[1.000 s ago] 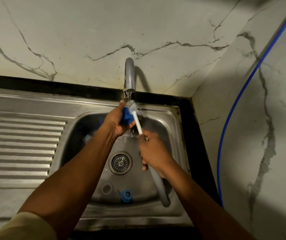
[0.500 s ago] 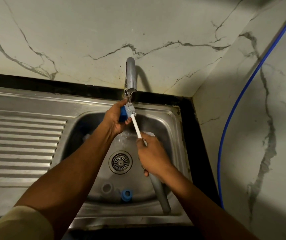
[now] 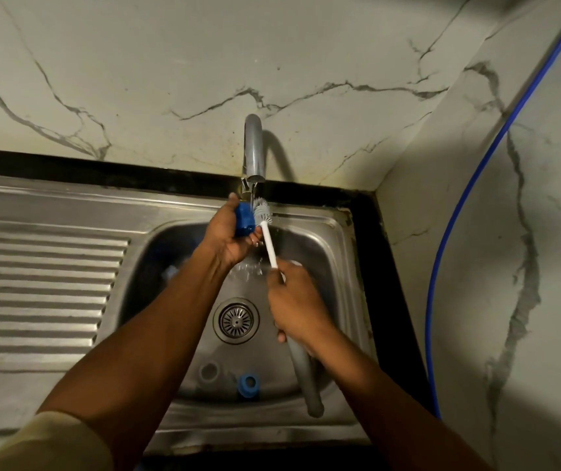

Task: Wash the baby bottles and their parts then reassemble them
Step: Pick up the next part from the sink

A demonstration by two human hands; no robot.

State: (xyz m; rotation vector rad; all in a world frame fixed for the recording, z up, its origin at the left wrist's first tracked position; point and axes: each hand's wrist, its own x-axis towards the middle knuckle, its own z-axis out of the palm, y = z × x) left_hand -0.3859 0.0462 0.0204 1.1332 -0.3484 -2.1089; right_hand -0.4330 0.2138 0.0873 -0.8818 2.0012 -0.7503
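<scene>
Blue bottle part is up over the far edge of the sink, right under the tap, with a thin stream of water falling onto it. Left hand grasps it, fingers curled around its far side and thumb on top. Brush has its grey bristle head touching the part's right side and its white stem slanting down toward the near right. Right hand is clenched around the brush handle; the grey grip end sticks out past the wrist and reaches the near edge of the basin. Splashes sit on the basin floor between the two hands. Drain is in the middle of the basin, between the forearms. Small blue ring lies by the near wall of the basin, with a clear round piece just beside it on the left. A pale bluish item at the basin's left side is mostly hidden by the left forearm; cannot tell what it is. Ribbed draining board runs off to the left of the basin. A black strip borders the sink's far and right edges. White veined marble wall behind and on the right, with a blue hose running down the right wall. Beige sleeve at the near left corner.
</scene>
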